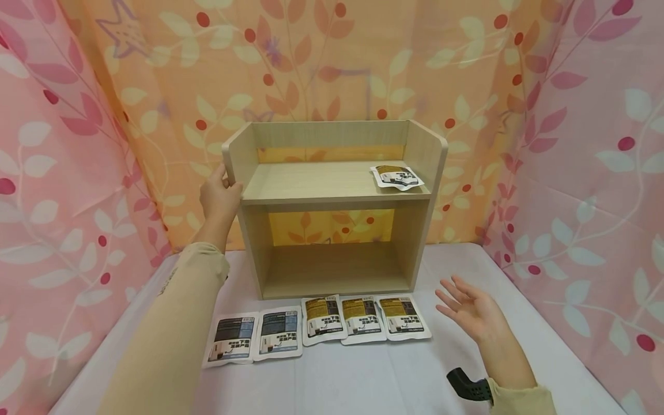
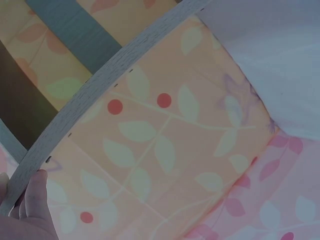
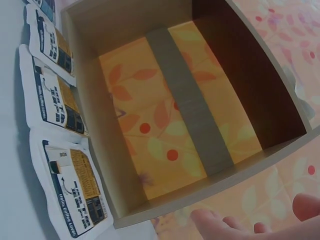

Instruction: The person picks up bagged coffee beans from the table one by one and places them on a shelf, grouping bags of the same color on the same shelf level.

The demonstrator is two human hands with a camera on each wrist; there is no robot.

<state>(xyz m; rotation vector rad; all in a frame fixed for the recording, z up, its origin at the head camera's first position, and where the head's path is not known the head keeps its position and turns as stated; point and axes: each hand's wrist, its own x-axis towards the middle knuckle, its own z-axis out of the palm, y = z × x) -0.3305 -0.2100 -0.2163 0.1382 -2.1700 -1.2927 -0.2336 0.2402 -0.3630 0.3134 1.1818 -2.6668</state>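
A small two-level wooden shelf [image 1: 332, 199] stands on the table. My left hand [image 1: 218, 196] grips the front edge of its left side panel, thumb on one face and fingers on the other; the left wrist view shows the fingers [image 2: 36, 200] at that panel edge. To the right of the shelf, my right hand [image 1: 474, 311] hangs over the table with its fingers spread and nothing in it. On the upper board, at the right, lies one white pouch with a brown-and-gold label [image 1: 396, 177].
Before the shelf lies a row of flat pouches: two with blue-grey labels [image 1: 280, 332] at the left and three with brown-and-gold labels [image 1: 402, 317] at the right. Leaf-patterned curtains [image 1: 332, 63] enclose the white-covered table [image 1: 353, 380] at the back and sides.
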